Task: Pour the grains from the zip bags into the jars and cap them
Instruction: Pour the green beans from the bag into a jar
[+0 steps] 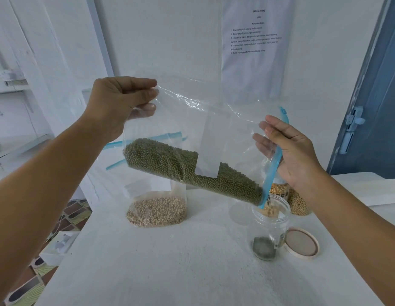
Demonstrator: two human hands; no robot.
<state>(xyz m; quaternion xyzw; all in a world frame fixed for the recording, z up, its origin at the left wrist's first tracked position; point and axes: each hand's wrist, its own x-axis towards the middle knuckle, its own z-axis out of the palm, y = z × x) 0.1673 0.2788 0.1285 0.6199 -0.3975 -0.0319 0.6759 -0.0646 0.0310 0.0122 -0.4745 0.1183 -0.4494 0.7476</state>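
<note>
Two bare hands hold a clear zip bag (192, 133) tilted above a white table (170, 261). The left hand (117, 102), at ten o'clock in the view, pinches the bag's raised bottom corner between thumb and curled fingers. The right hand (289, 151), at three o'clock, grips the bag's blue zip strip (274, 164) at its open mouth, fingers curled around the plastic. The two hands are well apart, the bag stretched between them and sloping down from left to right.

Green grains (187, 171) lie in a long band along the bag's lower edge, banked toward the mouth. The low end of the zip strip sits at the rim of an open clear jar (269, 226), which stands on the table at five o'clock from the bag's middle. A shallow layer of green grains covers the jar's bottom.

At seven o'clock from the tilted bag, a second zip bag (156, 208) of pale beige grains stands on the table. Just right of the open jar, at its four o'clock, a round pale lid (302, 242) lies flat on the table, touching or nearly touching the jar's base. Behind the jar, at its one o'clock, yellow grains (298, 204) show in another clear container, partly hidden by the right wrist. A printed sheet (254, 34) hangs on the white wall at twelve o'clock, and a blue door (373, 107) stands at the right edge.
</note>
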